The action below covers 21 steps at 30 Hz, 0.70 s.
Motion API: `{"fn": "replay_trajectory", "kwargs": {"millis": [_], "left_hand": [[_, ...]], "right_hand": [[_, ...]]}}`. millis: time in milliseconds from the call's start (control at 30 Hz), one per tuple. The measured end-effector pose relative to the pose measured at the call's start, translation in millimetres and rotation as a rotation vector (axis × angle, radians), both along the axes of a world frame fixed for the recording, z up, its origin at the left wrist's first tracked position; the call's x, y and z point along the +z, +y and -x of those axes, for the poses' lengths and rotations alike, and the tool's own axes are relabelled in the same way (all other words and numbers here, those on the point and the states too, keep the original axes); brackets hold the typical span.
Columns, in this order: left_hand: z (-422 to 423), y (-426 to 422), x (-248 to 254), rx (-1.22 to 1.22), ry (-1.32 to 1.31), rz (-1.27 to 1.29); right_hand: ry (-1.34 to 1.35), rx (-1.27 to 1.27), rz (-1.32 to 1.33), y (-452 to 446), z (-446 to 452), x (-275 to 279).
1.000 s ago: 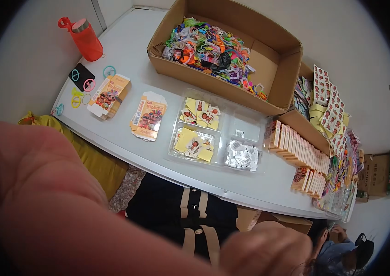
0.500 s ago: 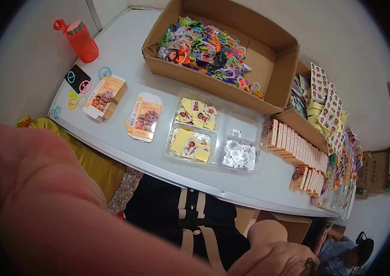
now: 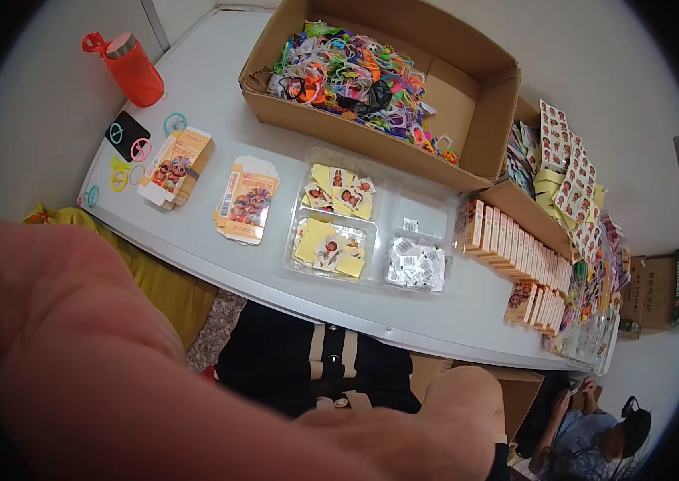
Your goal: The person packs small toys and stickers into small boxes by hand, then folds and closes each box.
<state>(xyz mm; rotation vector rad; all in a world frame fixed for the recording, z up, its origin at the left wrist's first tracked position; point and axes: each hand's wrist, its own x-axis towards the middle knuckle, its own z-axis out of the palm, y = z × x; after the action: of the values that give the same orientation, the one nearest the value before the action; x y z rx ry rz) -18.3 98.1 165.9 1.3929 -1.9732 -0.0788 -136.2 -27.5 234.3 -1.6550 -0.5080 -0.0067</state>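
Very close to the camera, my left hand (image 3: 75, 297) is raised at the left, its palm side and wrist filling that corner. Its fingers lie outside the picture, so what they touch is hidden. Low in the middle, partly behind the left forearm, my right hand (image 3: 404, 437) appears over my lap, with its fingers not discernible. Nearest on the white table (image 3: 235, 268) are a flat printed carton (image 3: 249, 200), an assembled printed box (image 3: 175, 170) and a clear divided tray (image 3: 295, 268) of stickers and small white packets.
A large cardboard box (image 3: 355, 132) of colourful trinkets stands at the back. Rows of small boxes (image 3: 516, 248) and sticker sheets (image 3: 568, 160) sit right. A red bottle (image 3: 133, 74), phone (image 3: 127, 136) and plastic rings (image 3: 119, 180) are left. A person (image 3: 596, 441) sits lower right.
My right hand has shifted left and lies lower in the middle. The view has moved slightly. The left hand stays raised, and the person at lower right has raised their hands.
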Motion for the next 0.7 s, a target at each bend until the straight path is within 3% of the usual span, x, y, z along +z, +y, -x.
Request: {"fn": "replay_trajectory", "kwargs": {"millis": [300, 700], "left_hand": [[-2.8, -1.6, 2.8, -0.002, -0.005, 0.0], [-2.2, -8.7, 6.5, -0.024, -0.019, -0.006]], "right_hand": [[-0.102, 0.006, -0.23, -8.6, 13.2, -8.1], [-0.139, -0.112, -0.257, -6.8, 21.3, -19.7]]}}
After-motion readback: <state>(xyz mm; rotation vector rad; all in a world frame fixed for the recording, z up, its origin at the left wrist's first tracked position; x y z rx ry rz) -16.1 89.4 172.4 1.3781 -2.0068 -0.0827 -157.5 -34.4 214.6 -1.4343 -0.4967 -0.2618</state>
